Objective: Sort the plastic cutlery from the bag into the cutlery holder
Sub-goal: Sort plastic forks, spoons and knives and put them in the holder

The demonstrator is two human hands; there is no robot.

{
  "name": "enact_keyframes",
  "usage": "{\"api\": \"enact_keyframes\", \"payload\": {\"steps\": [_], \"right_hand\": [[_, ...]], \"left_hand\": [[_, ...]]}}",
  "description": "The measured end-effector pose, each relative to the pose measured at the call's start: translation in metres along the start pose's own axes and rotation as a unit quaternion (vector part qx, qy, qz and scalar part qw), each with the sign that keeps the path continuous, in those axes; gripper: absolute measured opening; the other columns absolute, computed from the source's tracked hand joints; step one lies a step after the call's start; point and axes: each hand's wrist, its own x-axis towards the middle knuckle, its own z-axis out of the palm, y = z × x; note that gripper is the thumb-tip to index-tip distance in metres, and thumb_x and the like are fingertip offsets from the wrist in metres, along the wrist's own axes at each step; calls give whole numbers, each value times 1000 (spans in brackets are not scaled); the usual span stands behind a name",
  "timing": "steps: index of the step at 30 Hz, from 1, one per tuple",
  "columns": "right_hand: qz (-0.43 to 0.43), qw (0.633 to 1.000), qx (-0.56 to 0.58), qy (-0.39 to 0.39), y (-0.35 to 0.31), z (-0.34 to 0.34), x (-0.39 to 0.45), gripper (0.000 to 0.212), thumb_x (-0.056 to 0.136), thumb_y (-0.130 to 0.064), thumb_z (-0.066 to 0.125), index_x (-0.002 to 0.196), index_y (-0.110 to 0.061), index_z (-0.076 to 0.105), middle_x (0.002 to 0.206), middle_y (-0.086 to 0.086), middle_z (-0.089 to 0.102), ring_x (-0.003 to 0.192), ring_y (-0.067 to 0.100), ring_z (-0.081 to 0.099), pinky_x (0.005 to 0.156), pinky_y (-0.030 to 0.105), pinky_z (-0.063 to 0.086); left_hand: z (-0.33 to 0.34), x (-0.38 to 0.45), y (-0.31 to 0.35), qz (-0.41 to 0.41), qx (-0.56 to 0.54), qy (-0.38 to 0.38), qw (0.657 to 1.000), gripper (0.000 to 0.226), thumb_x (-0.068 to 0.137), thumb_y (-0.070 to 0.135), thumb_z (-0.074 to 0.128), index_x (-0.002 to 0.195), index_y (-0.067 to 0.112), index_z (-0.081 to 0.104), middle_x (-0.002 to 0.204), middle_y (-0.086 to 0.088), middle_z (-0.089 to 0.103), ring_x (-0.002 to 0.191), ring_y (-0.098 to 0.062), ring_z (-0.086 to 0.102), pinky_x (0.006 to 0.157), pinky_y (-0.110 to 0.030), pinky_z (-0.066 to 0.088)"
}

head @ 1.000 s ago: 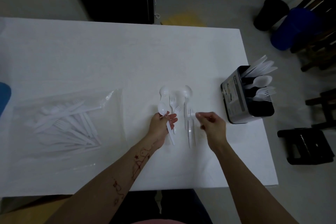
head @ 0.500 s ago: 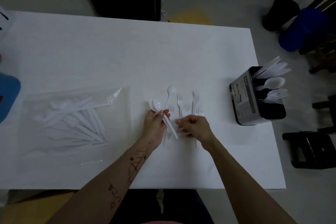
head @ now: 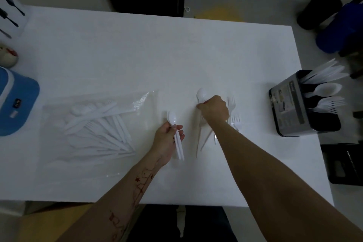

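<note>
My left hand holds white plastic spoons by their handles, bowls pointing away from me. My right hand reaches over the loose pile on the white table and pinches the neck of another white spoon. White forks lie just right of that hand. The clear plastic bag with several white pieces of cutlery lies flat to the left. The black cutlery holder stands at the table's right edge with knives, spoons and forks in separate compartments.
A blue and white box sits at the left edge, with a white card showing black cutlery behind it. Black and blue bins stand on the floor beyond the right edge, and a black stool is near the holder.
My right hand moved away from me and left, from the fork handles onto the loose spoon's neck. My left hand with its spoons drew slightly left, away from the pile.
</note>
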Motion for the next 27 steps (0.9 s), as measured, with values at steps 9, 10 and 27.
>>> {"api": "enact_keyframes", "payload": {"steps": [9, 10, 27], "right_hand": [[-95, 973, 205, -52, 8, -21, -41, 11, 82, -19, 72, 82, -14, 62, 76, 0, 75, 72, 17, 73, 73, 35, 60], [-108, 975, 182, -68, 16, -21, -50, 12, 83, -21, 73, 82, -15, 62, 75, -2, 75, 70, 13, 72, 70, 30, 58], [-286, 957, 11, 54, 65, -30, -93, 8, 85, -14, 70, 78, -13, 70, 75, 0, 67, 67, 12, 61, 63, 21, 49]], "left_hand": [[3, -1, 4, -22, -82, 5, 996, 20, 96, 5, 52, 109, -5, 62, 90, -8, 63, 80, -17, 60, 74, -22, 57], [4, -1, 5, -27, -88, 1, 996, 19, 96, 6, 52, 106, -4, 63, 90, -9, 63, 81, -18, 61, 74, -24, 57], [40, -20, 6, -59, -16, -60, 996, 15, 95, 13, 56, 88, 4, 66, 79, -9, 64, 72, -19, 61, 67, -26, 52]]}}
